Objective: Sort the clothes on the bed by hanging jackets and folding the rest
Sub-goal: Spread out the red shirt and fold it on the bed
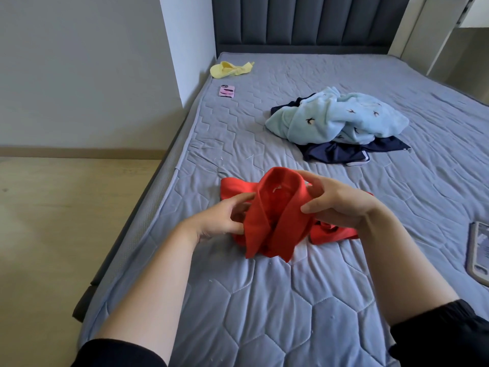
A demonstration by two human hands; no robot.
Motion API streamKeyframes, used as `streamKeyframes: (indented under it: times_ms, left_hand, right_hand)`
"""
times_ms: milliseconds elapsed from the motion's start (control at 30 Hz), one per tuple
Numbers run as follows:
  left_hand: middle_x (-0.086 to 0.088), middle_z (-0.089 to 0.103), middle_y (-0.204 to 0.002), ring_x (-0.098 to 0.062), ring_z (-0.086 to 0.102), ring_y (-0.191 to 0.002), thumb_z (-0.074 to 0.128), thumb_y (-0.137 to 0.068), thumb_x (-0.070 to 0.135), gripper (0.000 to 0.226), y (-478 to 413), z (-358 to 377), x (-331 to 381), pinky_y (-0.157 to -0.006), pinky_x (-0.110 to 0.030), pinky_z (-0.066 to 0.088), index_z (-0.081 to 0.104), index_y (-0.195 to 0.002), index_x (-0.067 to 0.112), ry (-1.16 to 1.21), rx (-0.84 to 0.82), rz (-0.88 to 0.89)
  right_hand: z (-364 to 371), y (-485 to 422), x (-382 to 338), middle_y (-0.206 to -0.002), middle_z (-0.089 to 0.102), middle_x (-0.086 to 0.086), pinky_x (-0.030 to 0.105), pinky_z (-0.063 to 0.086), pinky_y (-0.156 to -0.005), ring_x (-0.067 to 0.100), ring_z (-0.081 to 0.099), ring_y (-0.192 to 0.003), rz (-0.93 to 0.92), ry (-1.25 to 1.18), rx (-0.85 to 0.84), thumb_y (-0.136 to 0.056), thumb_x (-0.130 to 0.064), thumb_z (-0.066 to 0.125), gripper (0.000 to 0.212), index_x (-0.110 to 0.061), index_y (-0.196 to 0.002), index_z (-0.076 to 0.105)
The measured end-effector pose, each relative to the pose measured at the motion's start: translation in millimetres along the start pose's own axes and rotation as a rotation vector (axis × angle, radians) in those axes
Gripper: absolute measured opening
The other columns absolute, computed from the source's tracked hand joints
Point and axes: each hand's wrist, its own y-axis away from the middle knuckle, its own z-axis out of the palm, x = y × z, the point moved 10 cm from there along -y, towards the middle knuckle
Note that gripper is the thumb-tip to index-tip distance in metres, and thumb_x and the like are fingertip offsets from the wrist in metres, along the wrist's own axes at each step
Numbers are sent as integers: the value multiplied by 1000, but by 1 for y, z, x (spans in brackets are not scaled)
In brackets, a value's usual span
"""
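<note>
I am looking down at the bed [264, 300] through the head camera, and both hands are working on a red collared garment [272, 223] near the front edge of the quilted grey mattress. The left hand [225, 218] is pinching the fabric at the left side of the collar, fingers curled into it. The right hand [341, 205] is grasping the right side of the collar, thumb below and fingers bent over the top. The collar is being held up off the mattress while the rest of the red cloth is lying bunched beneath and behind it. Farther up the bed, a light blue fleece garment with small bird prints [341, 115] is sitting crumpled on top of a navy garment [336, 152]. Near the headboard [304, 19], at the left edge, a yellow garment [230, 68] is lying loose, with a pink phone [226, 90] just in front of it. A second phone [479, 250] is lying at the right edge of my view. Black sleeves are showing at both forearms.
</note>
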Motion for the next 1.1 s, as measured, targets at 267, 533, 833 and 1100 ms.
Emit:
streamKeyframes:
  times_ms: [267, 533, 833, 1100]
  left_hand:
    - [1, 62, -123, -19, 53, -103, 39, -87, -10, 69, -3, -13, -3, -82, -29, 40, 29, -148, 21, 539, 116, 12]
    - [-1, 60, -127, -16, 58, -112, 52, -79, 7, 68, 0, 7, 17, -93, -28, 48, 34, -143, 22, 506, -65, 57]
    - [2, 66, -105, -9, 61, -98, 77, -65, -11, 63, -6, -29, 27, -91, -25, 48, 61, -110, 30, -117, 368, 149]
    - [25, 62, -63, 16, 58, -62, 80, -71, 8, 21, 23, -79, 33, -60, -2, 40, 71, -78, 27, -272, 879, 153]
  right_hand:
    - [-26, -2, -9, -84, 71, 10, 30, 54, -84, 21, 66, -81, -55, 249, 306, -81, 21, 52, 31, -1, -94, 69]
    - [-31, -4, -15, -76, 73, -6, 24, 57, -62, 6, 69, -71, -129, 198, 432, -94, 2, 50, 28, -19, -89, 67]
    - [-36, -3, -23, -91, 74, 9, 35, 56, -79, 21, 71, -86, -157, 349, 559, -96, -19, 54, 11, -13, -96, 64]
    - [-57, 8, -22, -66, 58, 2, 29, 38, -57, 24, 56, -71, 54, 1097, 752, -74, -8, 70, 13, -13, -68, 59]
